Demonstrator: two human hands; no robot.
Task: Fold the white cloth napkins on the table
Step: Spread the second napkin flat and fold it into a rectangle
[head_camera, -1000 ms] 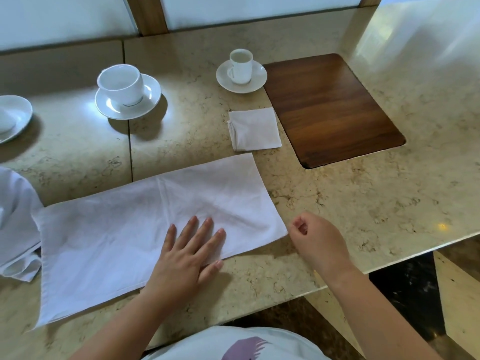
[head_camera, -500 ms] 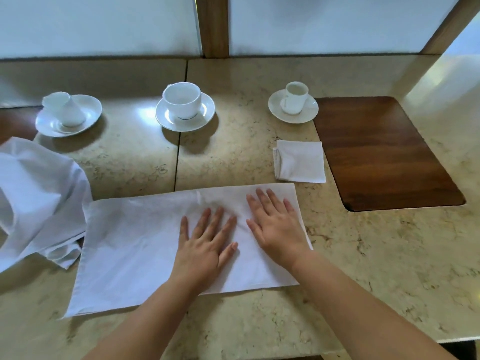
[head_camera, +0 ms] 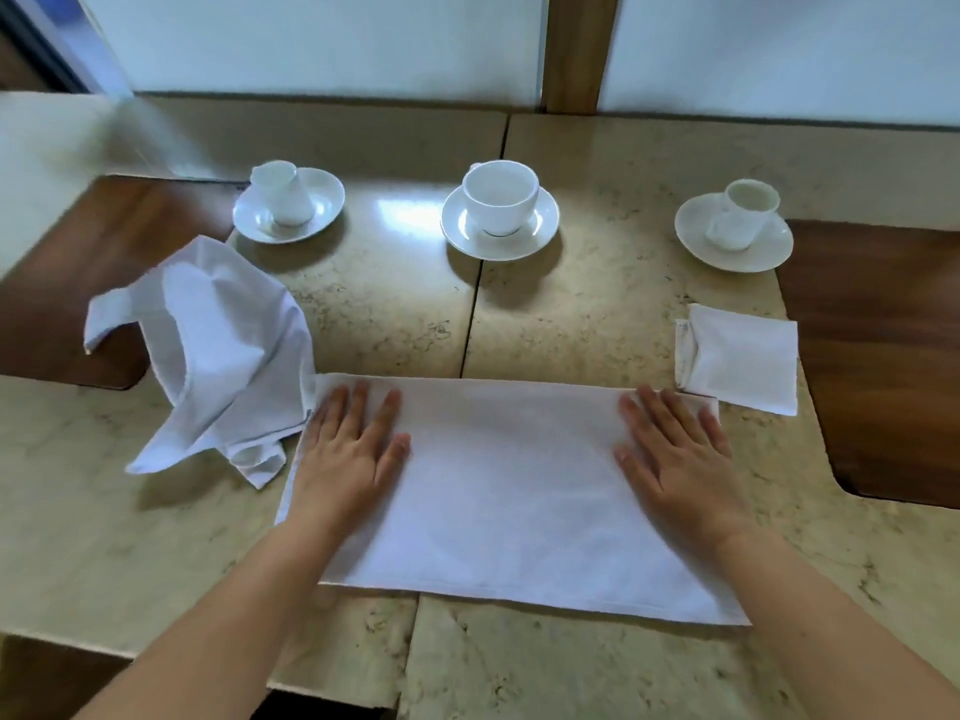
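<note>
A white cloth napkin [head_camera: 509, 491] lies flat on the marble table [head_camera: 597, 324] as a long rectangle in front of me. My left hand [head_camera: 348, 459] rests palm down on its left end, fingers spread. My right hand [head_camera: 675, 454] presses flat on its right end in the same way. A crumpled white napkin [head_camera: 218, 350] sits heaped just left of the flat one, touching its corner. A small folded napkin [head_camera: 743, 363] lies at the right, just beyond the flat napkin's far right corner.
Three white cups on saucers stand in a row at the back: left [head_camera: 288, 202], middle [head_camera: 500, 207], right [head_camera: 735, 231]. Dark wooden insets sit at the left [head_camera: 67, 293] and the right [head_camera: 883, 356]. The table's near edge runs below my forearms.
My hands have slid apart from the napkin's middle to its two ends. The view has swung left, bringing the crumpled napkin and the left cup fully into sight.
</note>
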